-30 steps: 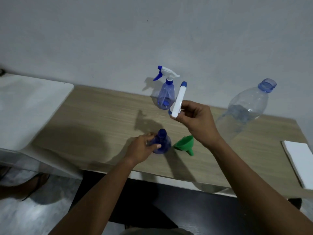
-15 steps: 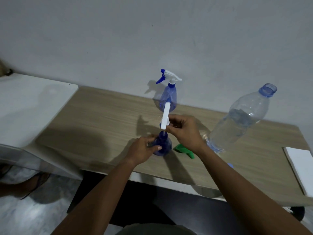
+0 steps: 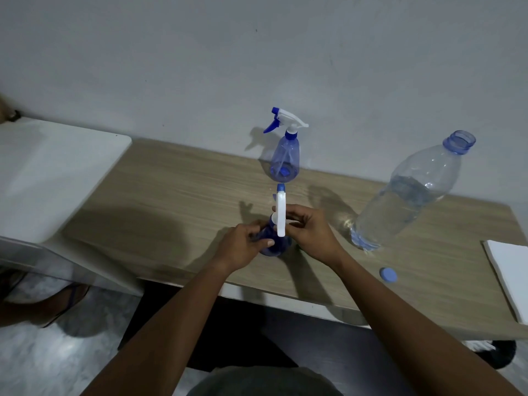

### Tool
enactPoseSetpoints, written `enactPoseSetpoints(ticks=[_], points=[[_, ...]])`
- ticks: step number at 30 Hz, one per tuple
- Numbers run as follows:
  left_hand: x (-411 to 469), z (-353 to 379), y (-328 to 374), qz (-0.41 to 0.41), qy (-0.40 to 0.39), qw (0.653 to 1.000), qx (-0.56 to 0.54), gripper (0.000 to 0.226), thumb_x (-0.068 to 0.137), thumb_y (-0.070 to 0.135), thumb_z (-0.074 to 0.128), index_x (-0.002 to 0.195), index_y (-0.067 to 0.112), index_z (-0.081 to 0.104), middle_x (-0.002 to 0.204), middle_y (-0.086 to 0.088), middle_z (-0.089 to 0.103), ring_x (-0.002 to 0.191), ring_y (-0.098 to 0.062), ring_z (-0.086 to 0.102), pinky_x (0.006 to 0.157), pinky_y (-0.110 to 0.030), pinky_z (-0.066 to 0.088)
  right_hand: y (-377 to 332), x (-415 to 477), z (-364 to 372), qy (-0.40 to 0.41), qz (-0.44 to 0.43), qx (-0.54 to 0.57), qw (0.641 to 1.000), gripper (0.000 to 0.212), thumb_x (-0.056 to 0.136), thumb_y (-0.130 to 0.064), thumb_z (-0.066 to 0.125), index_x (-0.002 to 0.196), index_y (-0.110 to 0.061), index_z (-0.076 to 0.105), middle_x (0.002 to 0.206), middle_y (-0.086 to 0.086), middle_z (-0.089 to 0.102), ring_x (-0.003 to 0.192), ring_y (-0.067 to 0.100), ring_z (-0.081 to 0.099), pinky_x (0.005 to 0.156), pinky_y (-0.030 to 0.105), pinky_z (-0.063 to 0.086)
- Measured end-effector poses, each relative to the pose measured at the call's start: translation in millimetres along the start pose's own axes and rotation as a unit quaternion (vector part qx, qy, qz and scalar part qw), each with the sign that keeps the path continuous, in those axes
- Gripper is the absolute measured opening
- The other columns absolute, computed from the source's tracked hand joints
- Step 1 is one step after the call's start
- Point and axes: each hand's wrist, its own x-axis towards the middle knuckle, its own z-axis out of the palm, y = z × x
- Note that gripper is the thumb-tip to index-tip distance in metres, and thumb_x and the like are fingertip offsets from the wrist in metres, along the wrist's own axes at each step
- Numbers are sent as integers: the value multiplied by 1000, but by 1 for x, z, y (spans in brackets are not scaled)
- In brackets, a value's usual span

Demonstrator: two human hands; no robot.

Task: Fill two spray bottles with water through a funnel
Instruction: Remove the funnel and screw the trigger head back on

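The person is seating the white spray head (image 3: 281, 215) on the near spray bottle (image 3: 275, 244) at the table's (image 3: 171, 201) front edge. The left hand (image 3: 245, 246) is wrapped tight around the bottle; the right hand (image 3: 307, 231) is pinching the head's collar, though the thread itself is hidden. Keeping the head upright while twisting should avoid cross-threading. The second spray bottle (image 3: 284, 158) is standing by the wall.

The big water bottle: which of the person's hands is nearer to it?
Right. The right hand sits just left of the big water bottle; the left hand lies farther left, beyond it.
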Motion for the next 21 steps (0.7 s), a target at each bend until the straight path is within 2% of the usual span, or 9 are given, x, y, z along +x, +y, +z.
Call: enactPoseSetpoints(ticks=[2,4,6,10,14,18,21], points=[[-1,-1,1,-7,0,1000,1,38,84,19,76,119,30,70,95,22,69,80,24,58,73,-2,40,2,2,1,7,5,-34,999,26,86,0,72,109,-13,76,105,0,78,105,17,72,96,54,54],[-1,-2,2,-14,8,1000,1,41,82,22,78,121,32,70,99,20,71,90,9,65,81,-15,47,1,5,1,9,11,-64,998,29,84,-5,72,111,-16,76,105,-3,78,104,13,72,94,52,55],[-1,-2,3,-17,9,1000,5,40,81,25,78,119,33,70,97,19,73,93,-1,67,82,-19,49,0,7,0,4,14,-79,997,29,83,-10,73,111,-16,76,104,-3,78,101,11,73,93,49,56],[-1,-1,1,-26,11,1000,4,37,80,27,79,115,36,72,89,19,73,89,-3,68,79,-18,49,0,6,1,11,13,-85,996,26,83,-8,77,109,-15,76,101,-3,78,97,11,73,91,45,58],[-2,0,3,-37,20,999,7,30,80,27,79,108,36,75,89,14,74,88,-5,69,80,-25,51,1,3,11,67,18,-79,994,23,77,-14,86,96,-17,72,93,0,77,89,14,73,84,38,61],[0,1,2,-52,19,998,13,17,78,25,80,96,26,78,84,12,74,83,-11,70,77,-32,54,1,1,25,130,13,-84,988,32,71,-21,90,90,-24,64,86,-8,73,81,9,72,76,29,60],[2,2,-1,-68,26,997,27,16,76,30,80,85,18,78,81,2,76,79,-17,70,77,-43,55,2,1,30,156,20,-90,983,37,66,-27,92,88,-20,62,81,-9,71,76,10,70,72,31,59]])
